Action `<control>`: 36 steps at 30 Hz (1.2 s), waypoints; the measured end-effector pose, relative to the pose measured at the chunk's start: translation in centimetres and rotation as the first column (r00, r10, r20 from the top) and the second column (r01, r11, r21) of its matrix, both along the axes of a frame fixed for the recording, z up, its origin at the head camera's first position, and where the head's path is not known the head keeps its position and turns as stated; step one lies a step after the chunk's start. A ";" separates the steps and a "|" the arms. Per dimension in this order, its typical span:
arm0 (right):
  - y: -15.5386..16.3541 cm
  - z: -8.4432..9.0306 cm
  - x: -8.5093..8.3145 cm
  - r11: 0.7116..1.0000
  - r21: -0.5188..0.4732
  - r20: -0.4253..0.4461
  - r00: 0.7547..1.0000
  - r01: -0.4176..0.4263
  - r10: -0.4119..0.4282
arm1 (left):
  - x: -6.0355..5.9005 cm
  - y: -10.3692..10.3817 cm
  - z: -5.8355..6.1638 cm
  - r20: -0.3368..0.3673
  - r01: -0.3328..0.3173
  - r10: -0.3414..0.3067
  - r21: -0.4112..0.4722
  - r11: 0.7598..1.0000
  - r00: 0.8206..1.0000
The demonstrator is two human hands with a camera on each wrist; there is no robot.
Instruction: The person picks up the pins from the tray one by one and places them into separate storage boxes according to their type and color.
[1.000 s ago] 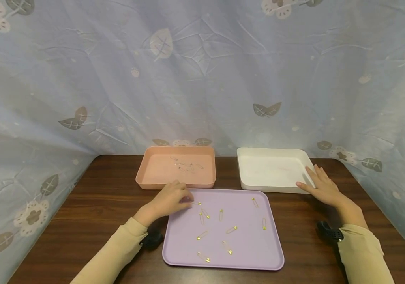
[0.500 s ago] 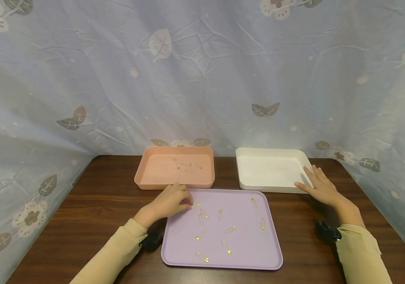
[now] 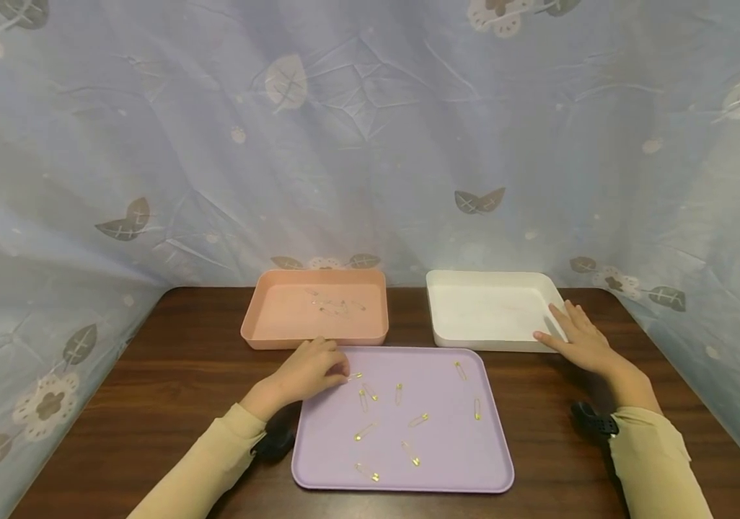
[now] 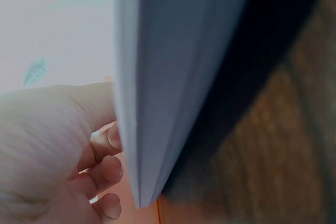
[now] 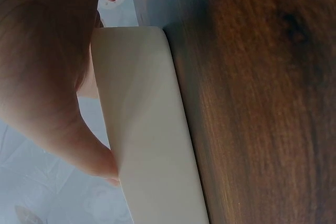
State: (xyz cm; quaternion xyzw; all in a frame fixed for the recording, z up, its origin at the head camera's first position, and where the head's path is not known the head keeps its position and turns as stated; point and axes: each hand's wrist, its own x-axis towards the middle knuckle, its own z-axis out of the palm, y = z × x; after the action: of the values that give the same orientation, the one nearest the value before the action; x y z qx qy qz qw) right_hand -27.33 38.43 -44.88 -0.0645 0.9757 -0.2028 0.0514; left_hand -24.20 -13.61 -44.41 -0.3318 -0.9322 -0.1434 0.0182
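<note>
Left hand at a pin on the tray, right hand on the white box.
At the far left corner of the tray [image 3: 454, 447], the left hand [image 3: 310, 369] has its fingers curled, tips against a yellow-headed pin [image 3: 356, 375]; whether they pinch it I cannot tell, as the tray's rim hides the fingertips in the left wrist view. This pin lies just inside the tray's far left corner; nine other yellow-headed pins [image 3: 418, 419] are scattered across the tray. Beyond the tray's left half is the pink box [image 3: 278, 306], with silver pins [image 3: 334, 306] in a loose cluster. Beyond the tray's right side is the white box [image 3: 487, 345]; the right hand [image 3: 583, 346] rests on its right rim, fingers straight and spread, gripping nothing.
</note>
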 end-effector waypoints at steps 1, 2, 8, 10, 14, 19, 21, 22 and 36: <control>0.0 0.0 0.0 1.000 -0.001 0.000 1.000 0.002 -0.002 | 0.0 0.0 0.0 -0.001 -0.001 0.001 0.000 1.000 1.000; 0.0 0.0 0.0 1.000 -0.001 0.000 1.000 0.003 -0.003 | 0.0 0.0 0.0 -0.005 -0.001 0.001 -0.003 1.000 1.000; -0.1 0.0 0.1 1.000 0.002 -0.007 1.000 0.004 -0.004 | 0.0 0.1 -0.1 -0.015 0.001 -0.001 -0.006 1.000 1.000; -0.1 -0.1 0.0 1.000 0.004 -0.008 1.000 0.004 -0.004 | 0.0 0.0 -0.1 -0.013 0.003 -0.003 -0.003 1.000 1.000; 0.0 -0.2 0.0 1.000 0.008 -0.007 1.000 0.005 -0.005 | 0.0 0.0 -0.2 -0.011 0.013 -0.013 0.002 1.000 1.000; 0.0 -0.1 0.0 1.000 0.004 -0.011 1.000 0.006 -0.006 | -0.1 0.0 -0.3 -0.004 0.032 -0.032 -0.012 0.999 0.999; 0.0 -0.2 0.0 1.000 0.003 -0.014 1.000 0.007 -0.007 | -0.1 -0.1 -0.3 0.001 0.038 -0.038 -0.020 0.999 0.999; 0.1 -0.3 0.0 1.000 0.002 -0.017 1.000 0.005 -0.005 | -0.1 -0.1 -0.2 0.004 0.040 -0.040 -0.026 0.999 0.999; 0.0 -0.4 0.0 1.000 0.025 -0.029 1.000 0.005 -0.004 | -0.1 -0.3 0.6 -0.032 0.051 -0.052 -0.021 0.998 0.998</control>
State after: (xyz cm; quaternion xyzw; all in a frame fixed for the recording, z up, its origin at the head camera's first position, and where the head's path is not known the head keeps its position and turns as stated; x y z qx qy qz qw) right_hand -27.34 38.47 -45.24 -0.0646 0.9790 -0.1895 0.0378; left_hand -24.26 -13.90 -43.79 -0.3581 -0.9243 -0.1292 0.0262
